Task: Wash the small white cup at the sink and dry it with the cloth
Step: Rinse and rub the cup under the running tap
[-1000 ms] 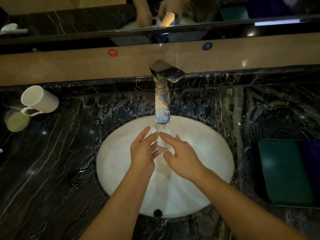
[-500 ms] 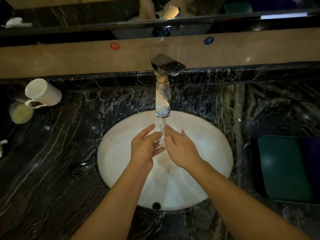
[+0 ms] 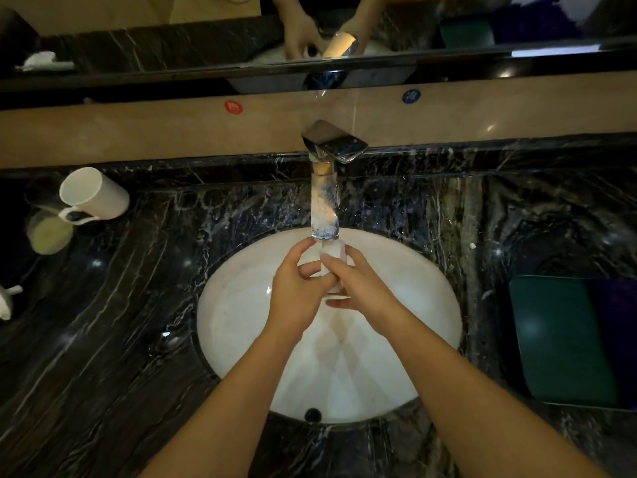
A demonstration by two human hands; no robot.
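Over the white oval basin (image 3: 241,322) both my hands meet right under the chrome tap's spout (image 3: 324,215). Between them is the small white cup (image 3: 333,252), mostly hidden; only a pale strip shows. My left hand (image 3: 296,294) curls round it from the left, thumb on top. My right hand (image 3: 362,291) wraps it from the right, index finger across the front. A thin stream of water runs from the spout onto the cup. On the counter at the right lies a flat dark green and purple rectangle (image 3: 565,339), possibly the folded cloth.
A bigger white mug (image 3: 93,196) lies on its side at the back left, by a pale round lid (image 3: 50,234). Black marble counter (image 3: 103,339) surrounds the basin. A beige ledge and mirror stand behind the tap. A small white object (image 3: 7,301) sits at the left edge.
Both hands have risen closer to the spout. Their fingers, fairly straight a second ago, now curl round the cup.
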